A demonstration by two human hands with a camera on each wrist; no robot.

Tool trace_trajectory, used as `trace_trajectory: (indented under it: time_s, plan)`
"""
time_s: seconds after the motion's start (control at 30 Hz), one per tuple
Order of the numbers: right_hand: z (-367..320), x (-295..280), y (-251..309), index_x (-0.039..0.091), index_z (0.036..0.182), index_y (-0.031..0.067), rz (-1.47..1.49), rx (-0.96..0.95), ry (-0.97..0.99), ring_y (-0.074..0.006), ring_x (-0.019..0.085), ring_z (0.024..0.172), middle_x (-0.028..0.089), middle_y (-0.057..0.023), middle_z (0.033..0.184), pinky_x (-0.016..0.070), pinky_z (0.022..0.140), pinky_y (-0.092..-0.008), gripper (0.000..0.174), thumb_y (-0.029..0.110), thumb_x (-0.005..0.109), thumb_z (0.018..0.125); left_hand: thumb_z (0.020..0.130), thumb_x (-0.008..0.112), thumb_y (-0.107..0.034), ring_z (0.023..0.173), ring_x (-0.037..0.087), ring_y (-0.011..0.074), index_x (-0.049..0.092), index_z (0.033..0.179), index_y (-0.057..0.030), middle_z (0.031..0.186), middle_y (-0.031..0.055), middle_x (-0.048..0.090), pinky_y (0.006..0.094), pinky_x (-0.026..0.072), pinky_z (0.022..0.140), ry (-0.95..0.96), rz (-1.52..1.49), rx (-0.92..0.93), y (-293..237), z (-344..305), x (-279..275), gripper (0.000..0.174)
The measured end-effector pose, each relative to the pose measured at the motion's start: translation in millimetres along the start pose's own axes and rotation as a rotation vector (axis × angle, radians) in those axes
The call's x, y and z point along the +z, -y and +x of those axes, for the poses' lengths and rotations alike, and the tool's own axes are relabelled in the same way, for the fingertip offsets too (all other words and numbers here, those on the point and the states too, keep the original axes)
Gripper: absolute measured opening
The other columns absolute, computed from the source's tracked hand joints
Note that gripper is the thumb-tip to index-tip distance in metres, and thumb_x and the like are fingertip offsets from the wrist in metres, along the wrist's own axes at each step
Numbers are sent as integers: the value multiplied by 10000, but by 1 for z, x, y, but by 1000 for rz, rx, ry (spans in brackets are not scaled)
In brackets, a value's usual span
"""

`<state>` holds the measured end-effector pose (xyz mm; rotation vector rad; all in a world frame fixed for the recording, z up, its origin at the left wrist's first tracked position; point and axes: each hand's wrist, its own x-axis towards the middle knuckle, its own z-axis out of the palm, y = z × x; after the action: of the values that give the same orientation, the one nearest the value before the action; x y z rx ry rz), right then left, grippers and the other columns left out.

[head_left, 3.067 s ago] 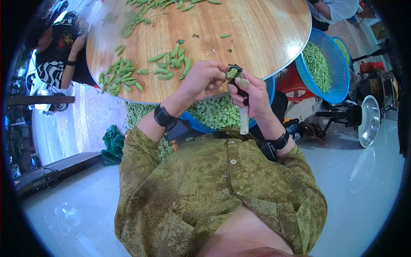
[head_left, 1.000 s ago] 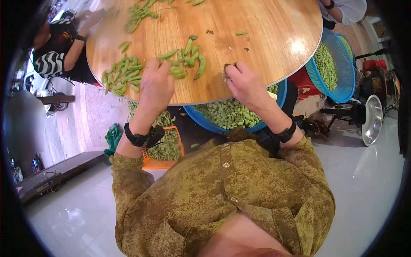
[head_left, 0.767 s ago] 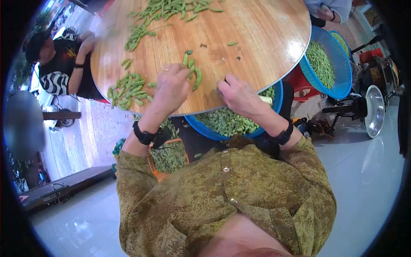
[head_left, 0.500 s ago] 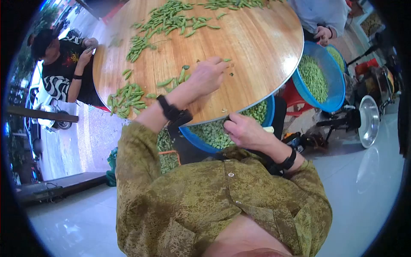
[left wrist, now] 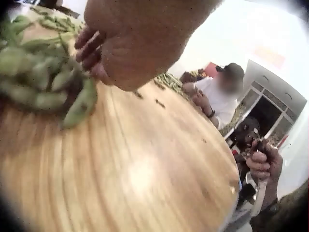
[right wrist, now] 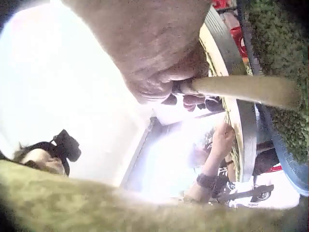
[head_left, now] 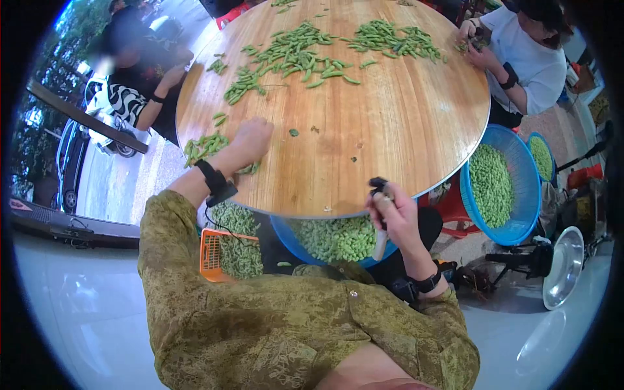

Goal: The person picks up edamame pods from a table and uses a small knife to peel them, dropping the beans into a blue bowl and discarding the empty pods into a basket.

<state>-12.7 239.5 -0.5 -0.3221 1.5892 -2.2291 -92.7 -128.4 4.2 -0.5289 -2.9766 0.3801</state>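
My left hand (head_left: 255, 140) is low over the wooden table (head_left: 390, 130), beside green soybean pods (head_left: 207, 148). Several more pods (head_left: 249, 168) show under its wrist. The left wrist view shows its loosely bent fingers (left wrist: 89, 50) next to pods (left wrist: 43, 82), with nothing seen between them. In my right hand (head_left: 398, 214), just off the table's near edge, is a tool with a black head (head_left: 377, 184) and a pale handle (head_left: 379, 246). That handle (right wrist: 241, 88) sticks out of the fist in the right wrist view; the grip hides its middle.
Below the table edge stand a blue tub of shelled beans (head_left: 281, 235) and an orange basket (head_left: 210, 253) holding pods. Another blue basket (head_left: 532, 201) of beans is at right. Heaped pods (head_left: 299, 52) lie farther back. Two people sit across the table.
The left hand swept right across the table, then back left; the pods by the dark leaf are gone from there. The right hand lifted the tool from near the tub. The head view tilted up.
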Motion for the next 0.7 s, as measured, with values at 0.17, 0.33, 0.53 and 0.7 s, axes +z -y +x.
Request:
trace_trajectory:
  time_s: [0.17,0.33,0.53,0.7]
  plan:
    - [31,-26,1,519,1154,-4,63,-94,-241,-57,484,533,597,-39,800,386,456,-189,241,150,480,973,824,581,-315,884,641,332,630,948,-45,920,183,668,417,492,768,-249,-661,-360,59,127,16,302]
    - [42,-37,-9,520,1133,3,-33,-67,-313,-49,465,506,569,-22,754,369,428,-193,220,139,482,965,788,614,-458,1091,576,362,652,1097,-121,1123,221,623,477,436,917,-279,-682,-644,90,235,56,458]
    - [43,-38,-9,523,1140,8,-11,-60,-306,-45,470,519,580,-25,747,363,427,-191,213,99,500,949,699,679,-504,1286,371,348,673,1097,-251,1308,153,485,674,221,963,-206,-597,-668,33,260,58,472]
    - [41,-37,-7,536,1134,17,-54,-25,-237,-36,467,517,581,-14,745,367,444,-184,211,111,517,946,773,671,-323,981,556,317,702,1020,-169,971,155,589,399,437,872,-300,-746,-281,-15,218,51,293]
